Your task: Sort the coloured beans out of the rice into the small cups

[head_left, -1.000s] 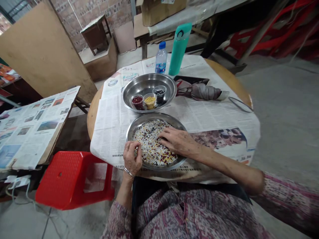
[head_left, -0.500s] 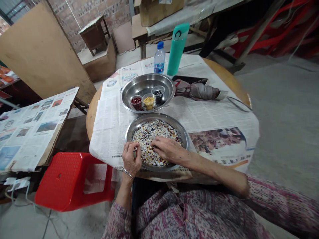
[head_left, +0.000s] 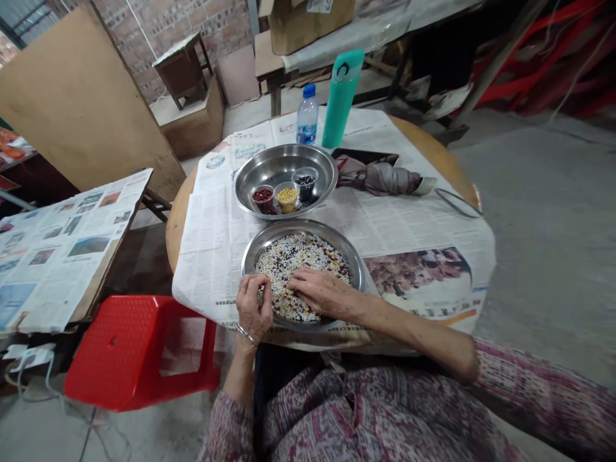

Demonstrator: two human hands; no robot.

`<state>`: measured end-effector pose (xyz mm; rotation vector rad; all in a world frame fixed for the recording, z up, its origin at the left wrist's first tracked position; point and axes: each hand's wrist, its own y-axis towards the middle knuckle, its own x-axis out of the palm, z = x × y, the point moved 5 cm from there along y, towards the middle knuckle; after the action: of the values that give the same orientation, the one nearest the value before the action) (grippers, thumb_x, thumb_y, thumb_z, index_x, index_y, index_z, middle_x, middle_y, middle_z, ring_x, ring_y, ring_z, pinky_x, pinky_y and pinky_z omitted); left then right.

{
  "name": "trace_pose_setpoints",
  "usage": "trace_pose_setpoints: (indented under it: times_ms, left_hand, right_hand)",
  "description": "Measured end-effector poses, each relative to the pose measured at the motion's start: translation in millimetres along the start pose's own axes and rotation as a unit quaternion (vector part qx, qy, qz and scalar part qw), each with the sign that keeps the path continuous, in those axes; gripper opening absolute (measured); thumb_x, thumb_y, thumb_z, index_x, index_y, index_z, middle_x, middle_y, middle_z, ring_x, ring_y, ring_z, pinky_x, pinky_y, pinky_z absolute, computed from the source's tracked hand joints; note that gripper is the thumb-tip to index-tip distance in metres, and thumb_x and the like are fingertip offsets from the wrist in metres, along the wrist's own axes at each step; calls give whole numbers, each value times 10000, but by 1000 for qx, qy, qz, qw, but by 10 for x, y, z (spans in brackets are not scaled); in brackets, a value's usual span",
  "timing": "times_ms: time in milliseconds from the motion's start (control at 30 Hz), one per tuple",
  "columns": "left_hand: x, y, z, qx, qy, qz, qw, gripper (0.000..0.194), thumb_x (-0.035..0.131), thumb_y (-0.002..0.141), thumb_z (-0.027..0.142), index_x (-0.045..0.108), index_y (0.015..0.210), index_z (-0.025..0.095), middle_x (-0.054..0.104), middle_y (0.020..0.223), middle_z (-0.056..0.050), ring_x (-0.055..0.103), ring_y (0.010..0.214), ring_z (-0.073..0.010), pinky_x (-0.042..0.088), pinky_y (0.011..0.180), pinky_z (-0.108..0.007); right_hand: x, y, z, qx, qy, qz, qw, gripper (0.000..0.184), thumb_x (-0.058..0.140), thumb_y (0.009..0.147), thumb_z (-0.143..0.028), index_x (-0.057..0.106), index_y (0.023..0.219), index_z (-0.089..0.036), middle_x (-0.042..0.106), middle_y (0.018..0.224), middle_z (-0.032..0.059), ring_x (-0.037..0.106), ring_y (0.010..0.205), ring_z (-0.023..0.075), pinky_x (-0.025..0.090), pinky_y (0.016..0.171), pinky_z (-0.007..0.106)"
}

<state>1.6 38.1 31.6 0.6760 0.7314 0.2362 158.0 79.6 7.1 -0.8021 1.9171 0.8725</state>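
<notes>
A round steel tray [head_left: 353, 256] holds a mix of white, red, yellow and dark grains [head_left: 301, 256]. My left hand [head_left: 253, 308] rests on the tray's near-left rim, fingers curled into a pinch; what they hold is too small to see. My right hand [head_left: 322, 292] lies over the near part of the grains, fingers bent down onto them. Behind it a second steel tray [head_left: 276, 160] carries three small cups: red beans [head_left: 262, 195], yellow beans [head_left: 287, 194] and dark beans [head_left: 306, 181].
Newspaper [head_left: 409, 224] covers the round table. At the back stand a water bottle [head_left: 307, 117] and a teal flask [head_left: 341, 96]; a folded umbrella [head_left: 385, 179] lies to the right. A red stool [head_left: 139, 350] and a paper-covered side table [head_left: 58, 247] are on the left.
My right hand has slid left and nearer across the grains, from the tray's right side to its near middle. My left hand has stayed on the rim.
</notes>
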Motion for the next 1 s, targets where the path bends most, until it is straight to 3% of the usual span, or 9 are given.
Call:
trace_pose_setpoints:
  times_ms: [167, 333, 567, 767, 900, 1000]
  left_hand:
    - [0, 4, 8, 1, 2, 0, 1000, 111, 531, 932, 105, 596, 972, 185, 616, 890, -45, 579, 887, -169, 497, 816, -313]
    - [0, 9, 14, 1, 7, -4, 1000, 109, 525, 935, 112, 596, 971, 185, 618, 886, -44, 583, 892, -170, 495, 818, -312]
    - [-2, 5, 4, -2, 9, 0, 1000, 109, 528, 928, 113, 602, 955, 188, 623, 874, -42, 584, 880, -171, 493, 805, -313]
    - [-2, 9, 6, -4, 7, -2, 1000, 105, 528, 926, 120, 607, 951, 185, 628, 876, -47, 586, 888, -176, 494, 825, -325]
    - [-1, 11, 14, -2, 6, -2, 1000, 108, 529, 926, 116, 607, 959, 183, 630, 880, -50, 584, 889, -176, 494, 825, -324]
    - [3, 3, 10, -1, 5, -2, 1000, 102, 533, 928, 115, 604, 955, 182, 630, 879, -50, 582, 890, -174, 494, 825, -321]
  right_hand:
    - [2, 2, 7, -1, 7, 9, 1000, 167, 469, 946, -136, 624, 997, -169, 623, 929, 75, 557, 881, 190, 454, 767, 303]
    - [-92, -1, 116, 56, 55, 43, 996, 180, 449, 956, -150, 628, 948, -167, 623, 900, 71, 578, 857, 179, 461, 778, 296]
    - [-125, -4, 129, 70, 122, 15, 990, 187, 470, 929, -158, 652, 892, -182, 663, 868, 61, 602, 819, 171, 465, 774, 295]
    - [-284, 31, 208, 148, 208, 56, 965, 193, 504, 870, -139, 691, 855, -185, 708, 816, 28, 633, 766, 156, 455, 745, 272]
    - [-266, -48, 114, 81, 205, -39, 975, 161, 556, 845, -135, 691, 897, -205, 714, 878, 22, 639, 828, 157, 454, 790, 277]
    - [-195, -144, 9, 31, 143, -107, 983, 161, 587, 822, -106, 673, 896, -220, 688, 912, 23, 621, 863, 164, 439, 777, 277]
